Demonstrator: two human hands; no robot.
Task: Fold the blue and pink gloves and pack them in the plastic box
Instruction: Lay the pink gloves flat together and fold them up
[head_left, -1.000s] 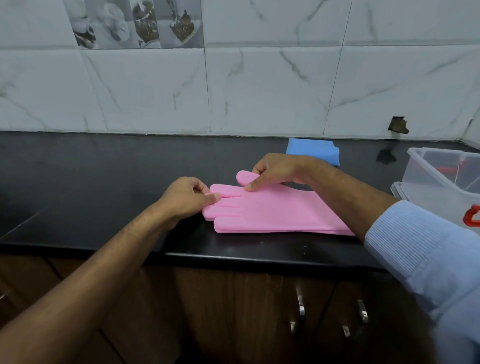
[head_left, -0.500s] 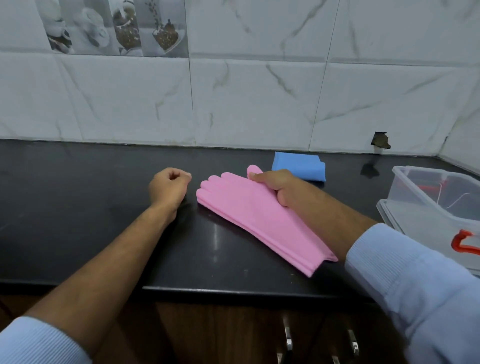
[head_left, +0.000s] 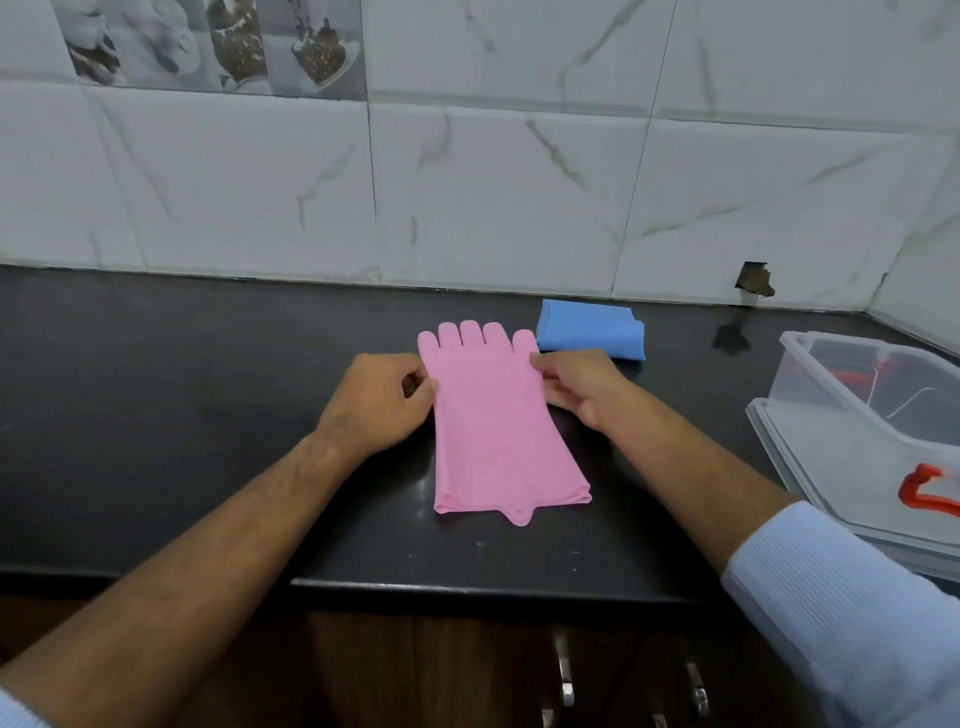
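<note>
Both hands hold the pink gloves (head_left: 498, 426) at the palm section: the left hand (head_left: 376, 402) pinches the left edge with curled fingers and thumb, and the right hand (head_left: 576, 389) pinches the right edge just below the thumb of the glove, its fingers partly tucked against the edge. That grip is the same on each side, fingertips closed on the rubber. Stacked one on the other, the pink gloves lie flat on the black surface (head_left: 156, 415), fingers pointing toward the tiled wall (head_left: 493, 182) and cuff toward the front edge, with a small tab at the cuff. Just behind the right hand, near the wall, the blue gloves (head_left: 589, 335) sit folded into a compact bundle, close beside the pink fingertips. Well to the right stands the clear plastic box (head_left: 857, 405), open, resting on its lid (head_left: 810, 483), which has a red latch (head_left: 927, 491). Light blue sleeves cover both forearms near the frame edge
</note>
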